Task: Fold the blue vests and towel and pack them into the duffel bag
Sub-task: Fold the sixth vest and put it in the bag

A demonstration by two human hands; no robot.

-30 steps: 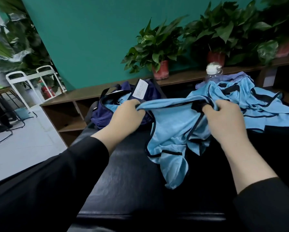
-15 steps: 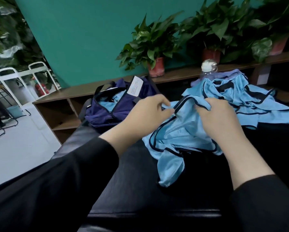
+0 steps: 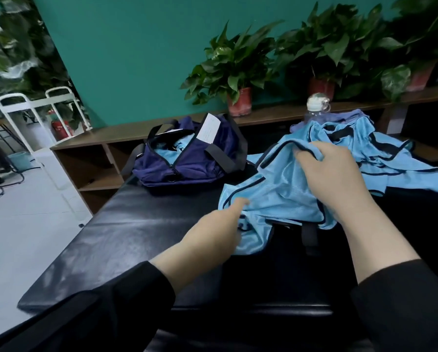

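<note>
Head view: unzipped duffel bag (image 3: 187,158) (1 blue vest (image 3: 170,152) inside)

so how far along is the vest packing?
Done: light blue fabric already shows inside the open navy duffel bag. In hand: the left hand and right hand work one light blue black-trimmed vest on the black padded bench. Left: the heaped blue vests behind; towel not clearly identifiable.

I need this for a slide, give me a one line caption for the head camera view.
Both hands, left hand and right hand, spread a blue vest beside the open duffel bag.
</note>
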